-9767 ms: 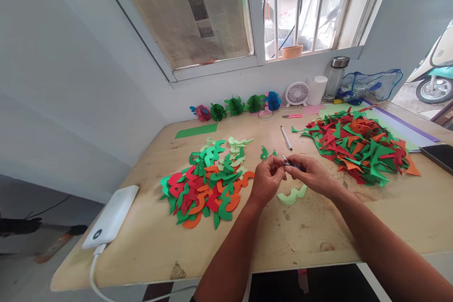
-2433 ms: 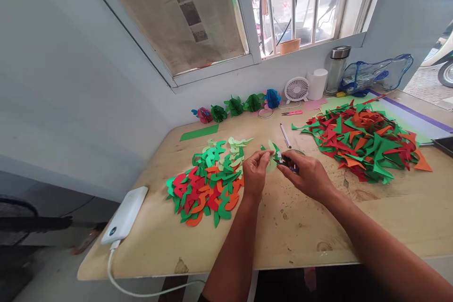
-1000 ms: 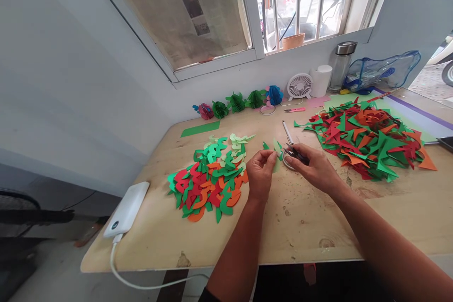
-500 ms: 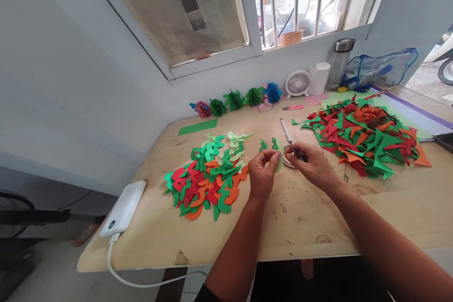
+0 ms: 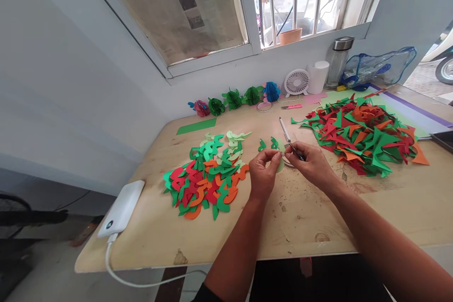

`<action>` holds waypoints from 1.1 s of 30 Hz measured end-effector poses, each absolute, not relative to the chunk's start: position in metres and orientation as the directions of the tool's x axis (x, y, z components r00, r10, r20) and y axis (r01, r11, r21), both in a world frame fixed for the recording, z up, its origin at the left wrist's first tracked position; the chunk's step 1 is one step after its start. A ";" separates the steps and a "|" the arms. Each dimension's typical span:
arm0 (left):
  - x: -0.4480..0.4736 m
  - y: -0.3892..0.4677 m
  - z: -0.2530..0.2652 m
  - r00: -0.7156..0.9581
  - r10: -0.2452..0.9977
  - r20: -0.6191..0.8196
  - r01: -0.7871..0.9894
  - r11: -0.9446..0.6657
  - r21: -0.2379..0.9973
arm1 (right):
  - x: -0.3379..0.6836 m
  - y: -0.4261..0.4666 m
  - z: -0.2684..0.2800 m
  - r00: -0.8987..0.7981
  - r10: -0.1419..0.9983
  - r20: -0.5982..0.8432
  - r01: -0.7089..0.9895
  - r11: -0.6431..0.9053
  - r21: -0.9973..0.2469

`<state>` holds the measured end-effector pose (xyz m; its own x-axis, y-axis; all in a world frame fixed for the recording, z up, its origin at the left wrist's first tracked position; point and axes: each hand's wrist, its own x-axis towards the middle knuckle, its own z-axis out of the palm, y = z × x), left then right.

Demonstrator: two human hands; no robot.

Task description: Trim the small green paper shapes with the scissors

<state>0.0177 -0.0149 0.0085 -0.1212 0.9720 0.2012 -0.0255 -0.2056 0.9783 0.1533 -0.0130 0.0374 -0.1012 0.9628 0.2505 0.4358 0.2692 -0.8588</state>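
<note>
My left hand [image 5: 262,171] is closed in a pinch at the middle of the table, at a piece of light green paper [image 5: 280,166] that shows above and below its fingertips. My right hand [image 5: 311,160] is closed around dark-handled scissors [image 5: 300,155], mostly hidden by its fingers. The two hands' fingertips almost meet. Just beyond them lie two small dark green paper cutouts [image 5: 274,143] and a white pen [image 5: 284,127]. Partly hidden under the right hand is a pale ring [image 5: 288,164].
Curved paper cutouts [image 5: 203,184] are heaped on the left, and pointed paper scraps [image 5: 368,137] on the right. Along the wall stand folded paper figures [image 5: 233,99], a small fan [image 5: 296,83] and a glass bottle [image 5: 339,63]. A corded power bank [image 5: 122,208] lies at the left edge.
The view has shifted very slightly. Both hands keep nearly the same place and grip, with only a small movement at the fingertips.
</note>
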 end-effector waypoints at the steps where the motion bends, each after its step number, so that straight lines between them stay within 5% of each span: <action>1: 0.018 -0.015 0.009 -0.121 0.972 0.200 -0.031 -0.205 0.978 | 0.153 -0.013 0.037 -0.101 0.963 0.250 0.436 0.269 -0.859; 22: 0.018 -0.016 0.008 -0.166 0.959 0.228 -0.063 -0.241 0.968 | 0.154 -0.010 0.037 0.006 0.973 0.231 0.454 0.204 -0.867; 33: 0.019 -0.017 0.010 -0.144 0.965 0.217 -0.069 -0.229 0.971 | 0.153 -0.011 0.036 -0.084 0.980 0.179 0.358 0.198 -0.913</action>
<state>0.0187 -0.0167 0.0105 -0.1438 0.9655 0.2173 -0.0689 -0.2288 0.9710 0.1535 -0.0114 0.0355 -0.0842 0.9802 0.1794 0.3577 0.1978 -0.9127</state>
